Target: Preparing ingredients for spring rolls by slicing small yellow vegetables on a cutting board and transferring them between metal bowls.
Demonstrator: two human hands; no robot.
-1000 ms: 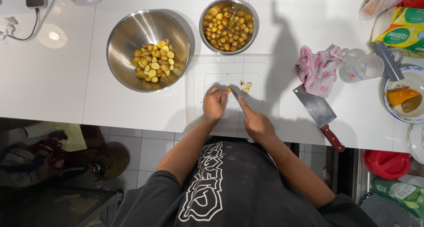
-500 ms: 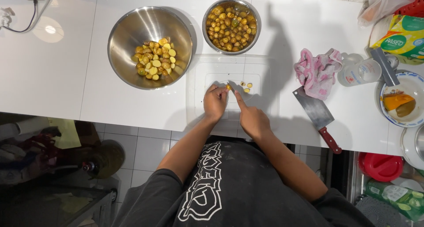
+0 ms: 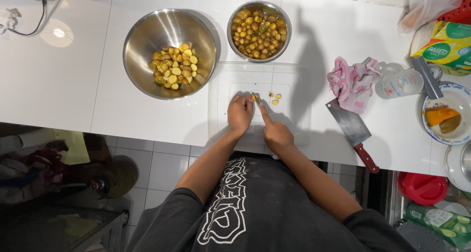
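Note:
On a white cutting board (image 3: 294, 85), my left hand (image 3: 240, 113) pinches a small yellow fruit (image 3: 254, 97) against the board. My right hand (image 3: 275, 132) grips a small knife whose blade runs up to that fruit. A few cut halves (image 3: 274, 98) lie just right of it. Behind the board, a small steel bowl (image 3: 259, 31) holds whole yellow-brown fruits, and a large steel bowl (image 3: 169, 53) to the left holds cut pieces.
A cleaver with a red handle (image 3: 354, 133) lies right of the board, beside a pink cloth (image 3: 352, 82). Further right are a plastic cup (image 3: 400, 83), a plate with orange food (image 3: 444, 118) and green packets (image 3: 446, 48). The counter's front edge runs under my wrists.
My hands have stayed on the board working the same fruit with only slight shifts; the camera view has shifted a little.

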